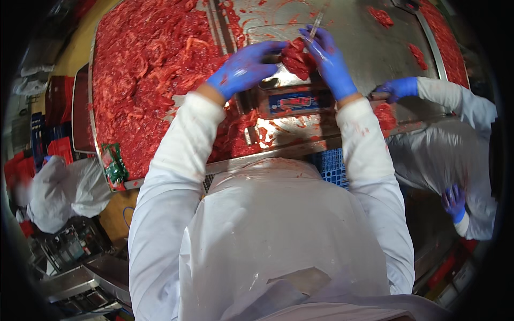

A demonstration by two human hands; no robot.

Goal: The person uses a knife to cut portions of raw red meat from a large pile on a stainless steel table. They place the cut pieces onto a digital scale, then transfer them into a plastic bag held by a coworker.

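Note:
Both of my hands wear blue gloves and meet over a metal work table (pixel 369 59). A dark red piece of meat (pixel 298 60) hangs between them. My left hand (pixel 246 68) has its thumb and forefinger apart, the fingertips at the meat's left edge. On the meat's other side, my right hand (pixel 329 61) is closed around a thin knife (pixel 319 20), which points up and away. Its lower end is hidden by the fingers. Just below the meat lies a metal device with a blue panel (pixel 277 105) and a red display.
Red meat trimmings (pixel 150 69) heap up at left behind a metal divider (pixel 220 27). Loose scraps (pixel 381 17) lie at right. A co-worker's gloved hand (pixel 399 90) holds a dark-handled tool near my right wrist. A green packet (pixel 114 165) lies at the left corner; a blue crate (pixel 330 166) stands under the edge.

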